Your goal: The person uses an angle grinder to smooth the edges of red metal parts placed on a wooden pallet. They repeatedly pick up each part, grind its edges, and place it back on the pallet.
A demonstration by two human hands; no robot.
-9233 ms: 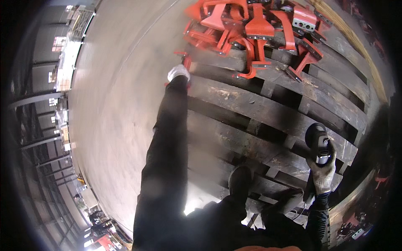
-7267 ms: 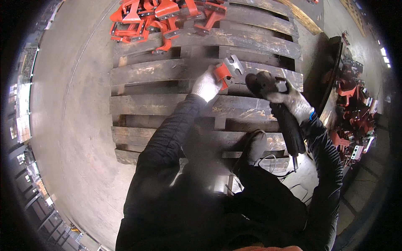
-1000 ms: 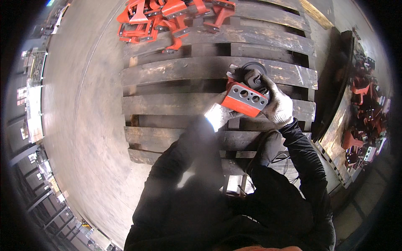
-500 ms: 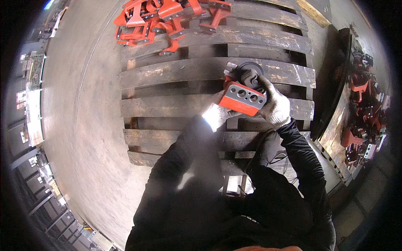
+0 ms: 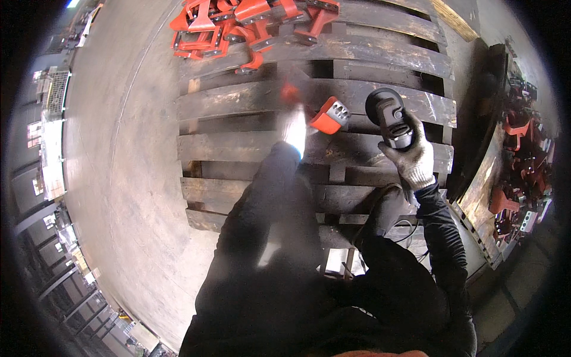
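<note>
Concrete workshop floor all round, with a dark wooden pallet of weathered slats underfoot. Left hand, gloved and blurred with motion, reaching forward over the slats; grip impossible to tell through the blur, though seemingly touching or just leaving the red bracket. Bracket just to the right of that hand and a shade farther out, lying flat on a slat, long axis slanting from near-left to far-right, its grey drilled face toward the right hand. One bracket here, alone. Right hand, in a pale knit glove, closed firmly round the black body of an angle grinder; one grinder, long axis running away from the wrist, head farthest out, disc end just right of the bracket and apart from it. Left hand clearly the nearer of the two to the bracket; grinder head nearer to it than the right hand itself. Well beyond the left hand, at the pallet's far edge, a heap of red brackets, too tangled to count surely, perhaps a dozen. Far to the right of the right hand, past the pallet's edge, more red parts on a second platform, number unclear. Cable looping close behind the right wrist.
</note>
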